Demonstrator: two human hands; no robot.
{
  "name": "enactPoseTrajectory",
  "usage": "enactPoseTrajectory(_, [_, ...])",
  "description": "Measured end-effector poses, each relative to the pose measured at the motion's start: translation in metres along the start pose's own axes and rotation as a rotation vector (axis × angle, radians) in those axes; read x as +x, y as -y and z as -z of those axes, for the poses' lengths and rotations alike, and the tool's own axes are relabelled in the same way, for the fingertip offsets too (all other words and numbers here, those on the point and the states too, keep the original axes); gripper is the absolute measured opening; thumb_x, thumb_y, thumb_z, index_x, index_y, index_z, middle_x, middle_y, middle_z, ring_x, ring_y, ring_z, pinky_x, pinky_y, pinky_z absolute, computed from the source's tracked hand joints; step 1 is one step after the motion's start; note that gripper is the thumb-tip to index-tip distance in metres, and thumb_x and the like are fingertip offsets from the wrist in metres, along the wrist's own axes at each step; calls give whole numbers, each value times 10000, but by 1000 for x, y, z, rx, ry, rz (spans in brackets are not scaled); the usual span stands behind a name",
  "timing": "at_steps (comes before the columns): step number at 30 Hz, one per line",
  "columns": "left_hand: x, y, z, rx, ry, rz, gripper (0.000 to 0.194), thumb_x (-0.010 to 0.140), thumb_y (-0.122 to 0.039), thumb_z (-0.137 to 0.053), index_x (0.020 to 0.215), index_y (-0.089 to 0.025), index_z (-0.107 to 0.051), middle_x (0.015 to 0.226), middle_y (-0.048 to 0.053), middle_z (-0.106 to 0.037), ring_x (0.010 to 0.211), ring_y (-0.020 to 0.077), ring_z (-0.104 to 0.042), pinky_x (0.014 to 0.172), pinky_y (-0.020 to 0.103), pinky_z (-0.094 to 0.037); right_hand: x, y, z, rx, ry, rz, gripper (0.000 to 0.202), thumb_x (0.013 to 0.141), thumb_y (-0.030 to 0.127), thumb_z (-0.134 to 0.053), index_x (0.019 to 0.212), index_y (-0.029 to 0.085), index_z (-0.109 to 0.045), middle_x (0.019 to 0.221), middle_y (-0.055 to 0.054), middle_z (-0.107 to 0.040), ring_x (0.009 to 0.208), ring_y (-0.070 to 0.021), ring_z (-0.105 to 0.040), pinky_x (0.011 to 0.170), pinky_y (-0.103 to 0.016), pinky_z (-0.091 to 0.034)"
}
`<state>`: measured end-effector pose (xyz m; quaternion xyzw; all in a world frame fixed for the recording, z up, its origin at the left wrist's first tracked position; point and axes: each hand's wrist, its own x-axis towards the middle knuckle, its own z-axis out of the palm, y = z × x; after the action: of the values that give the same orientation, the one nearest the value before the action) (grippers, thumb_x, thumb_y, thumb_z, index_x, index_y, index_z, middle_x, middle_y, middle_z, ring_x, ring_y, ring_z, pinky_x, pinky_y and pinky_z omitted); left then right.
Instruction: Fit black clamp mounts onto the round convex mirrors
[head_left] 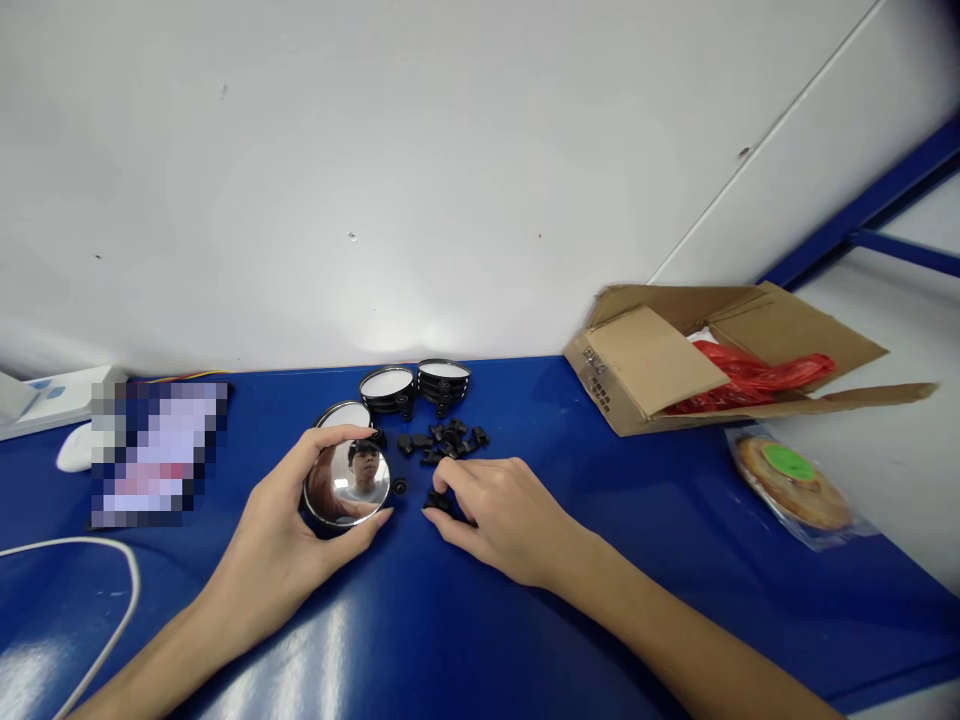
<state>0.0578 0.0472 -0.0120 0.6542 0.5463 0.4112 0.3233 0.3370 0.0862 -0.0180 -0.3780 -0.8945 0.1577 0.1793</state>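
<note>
My left hand (pixel 300 510) grips a small round convex mirror (pixel 349 484) by its rim, glass facing up toward me. A black knob-like joint (pixel 400 486) sticks out from the mirror's right side. Just right of it, my right hand (pixel 495 505) pinches a small black plastic part (pixel 437 500) between thumb and forefinger. Behind the right hand lies a loose pile of similar black parts (pixel 450 438). Farther back stand two stacks of round mirrors, a left stack (pixel 386 385) and a right stack (pixel 444 378). Another round mirror (pixel 345 414) sits partly hidden behind my left hand.
An open cardboard box (pixel 645 360) with a red plastic bag (pixel 750 372) stands at the back right. Before it lies a wrapped round item with a green label (pixel 791 470). A blurred-out phone-like screen (pixel 157 450), a white mouse (pixel 75 448) and a white cable (pixel 124 560) are leftward.
</note>
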Motion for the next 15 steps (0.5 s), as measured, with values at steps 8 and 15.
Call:
enactPoseTrajectory(8, [0,-29,-3,-212,-8,268,750,792,-590,-1045,1359,-303,-648,901,-34,-835,680,233,-830,722,343,-711,-1,-3,0,73,-178,1,103,1074,208,-758,1085,215,-656,907,9,-748,685,-149,-639,677,-294,-412])
enactPoseTrajectory(15, [5,-28,-2,-352,93,324,455,956,-537,-936,1196,-228,-703,878,-1,-864,642,193,-789,641,308,-679,-1,-2,-1,229,-243,16,127,1075,171,-793,1188,217,-755,956,20,-761,682,-108,-648,708,-250,-512])
